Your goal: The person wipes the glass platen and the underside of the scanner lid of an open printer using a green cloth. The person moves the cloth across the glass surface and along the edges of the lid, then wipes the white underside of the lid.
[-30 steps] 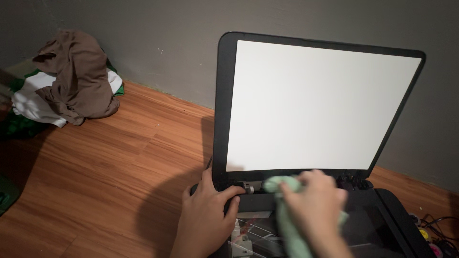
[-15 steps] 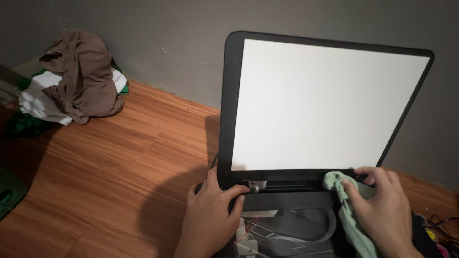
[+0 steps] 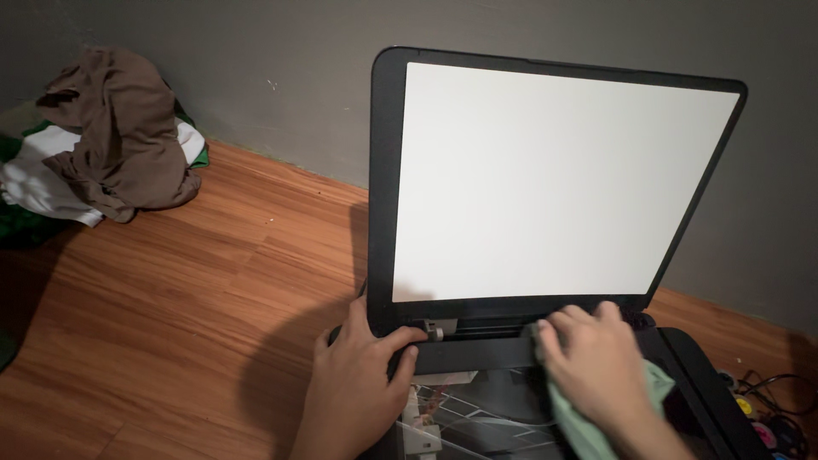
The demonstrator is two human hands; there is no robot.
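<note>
The left hand (image 3: 358, 388) clasps the raised scanner lid (image 3: 545, 183) at its hinge corner, apparently steadying it, while the right hand (image 3: 596, 366) presses a green cloth (image 3: 588, 426), fingers closed on it, against the rear edge.

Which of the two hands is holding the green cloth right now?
The right hand, pressing the pale green cloth against the scanner's back edge. The left hand is bare, gripping the raised lid's lower corner.
</note>
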